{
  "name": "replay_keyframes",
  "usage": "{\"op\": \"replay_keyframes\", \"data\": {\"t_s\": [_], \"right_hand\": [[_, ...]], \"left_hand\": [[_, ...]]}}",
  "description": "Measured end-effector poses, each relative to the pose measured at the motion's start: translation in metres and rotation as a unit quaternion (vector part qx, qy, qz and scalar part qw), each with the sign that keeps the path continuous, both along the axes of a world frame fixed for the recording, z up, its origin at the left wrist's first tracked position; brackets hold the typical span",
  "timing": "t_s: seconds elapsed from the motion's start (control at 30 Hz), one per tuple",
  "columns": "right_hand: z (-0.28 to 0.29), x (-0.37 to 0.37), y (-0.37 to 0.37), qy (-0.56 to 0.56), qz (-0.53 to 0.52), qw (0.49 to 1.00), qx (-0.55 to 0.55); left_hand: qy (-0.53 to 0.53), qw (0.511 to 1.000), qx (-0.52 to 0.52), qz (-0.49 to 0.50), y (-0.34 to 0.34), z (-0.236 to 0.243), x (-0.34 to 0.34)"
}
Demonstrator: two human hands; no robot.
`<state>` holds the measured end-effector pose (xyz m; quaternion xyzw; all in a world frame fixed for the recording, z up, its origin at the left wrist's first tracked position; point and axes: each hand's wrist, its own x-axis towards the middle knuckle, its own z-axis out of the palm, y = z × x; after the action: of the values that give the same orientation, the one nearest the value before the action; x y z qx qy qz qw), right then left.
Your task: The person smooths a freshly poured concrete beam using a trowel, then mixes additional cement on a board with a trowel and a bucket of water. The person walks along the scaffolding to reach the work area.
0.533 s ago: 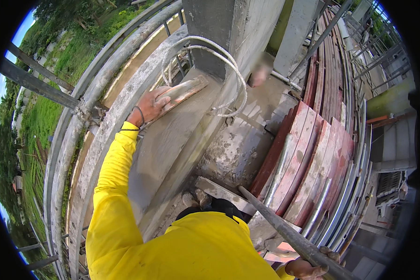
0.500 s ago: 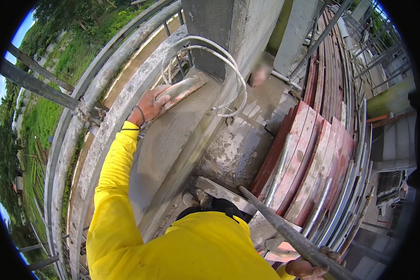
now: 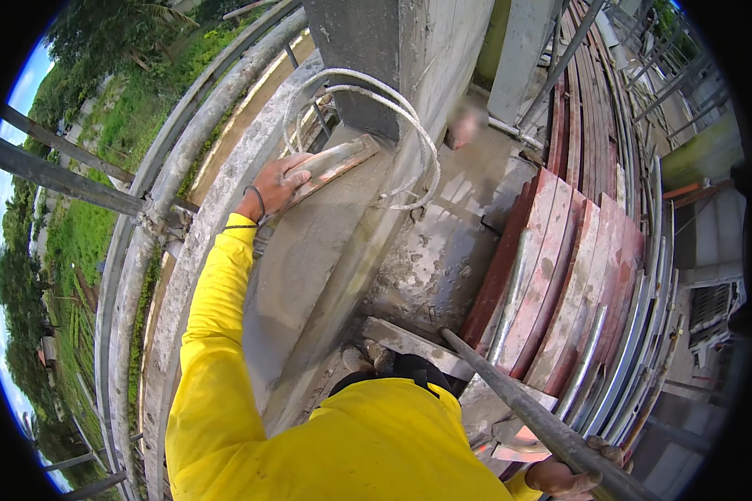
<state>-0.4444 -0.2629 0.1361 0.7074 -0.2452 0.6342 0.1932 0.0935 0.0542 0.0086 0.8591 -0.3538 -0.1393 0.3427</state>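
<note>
Wet grey ledge (image 3: 309, 259), left fingers (image 3: 297, 169) clamped on float (image 3: 340, 164), right fingers (image 3: 612, 453) around grey pole (image 3: 520, 398)

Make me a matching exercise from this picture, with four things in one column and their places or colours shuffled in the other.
Things
1. Long flat tool
2. Pole
3. Cord
4. Stacked boards

Matches
A. Faded red
B. In the right hand
C. White, looped
D. In the left hand

Pairs: 1-D, 2-B, 3-C, 4-A
</note>
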Motion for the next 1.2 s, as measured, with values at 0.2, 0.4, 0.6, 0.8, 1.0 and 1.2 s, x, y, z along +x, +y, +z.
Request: {"op": "replay_keyframes", "data": {"t_s": [0.2, 0.4, 0.6, 0.8, 1.0, 1.2], "right_hand": [[-0.017, -0.025, 0.022, -0.197, 0.144, 0.92, 0.305], [-0.027, -0.035, 0.019, -0.22, 0.15, 0.908, 0.324], [-0.016, -0.016, 0.022, -0.222, 0.105, 0.919, 0.31], [-0.018, -0.023, 0.019, -0.21, 0.15, 0.916, 0.307], [-0.018, -0.028, 0.021, -0.194, 0.123, 0.925, 0.303], [-0.018, -0.024, 0.019, -0.209, 0.155, 0.916, 0.305]], "left_hand": [[0.012, 0.999, 0.019, -0.042, -0.009, 0.001, -0.008], [-0.004, 1.0, -0.021, -0.021, -0.015, 0.008, -0.01], [0.002, 1.0, -0.01, -0.008, -0.021, 0.0, -0.001], [0.035, 0.999, -0.003, -0.024, -0.011, -0.001, -0.009], [0.103, 0.993, -0.002, -0.059, 0.002, 0.025, -0.026], [-0.007, 1.0, 0.006, 0.008, 0.013, 0.003, -0.006]]}}
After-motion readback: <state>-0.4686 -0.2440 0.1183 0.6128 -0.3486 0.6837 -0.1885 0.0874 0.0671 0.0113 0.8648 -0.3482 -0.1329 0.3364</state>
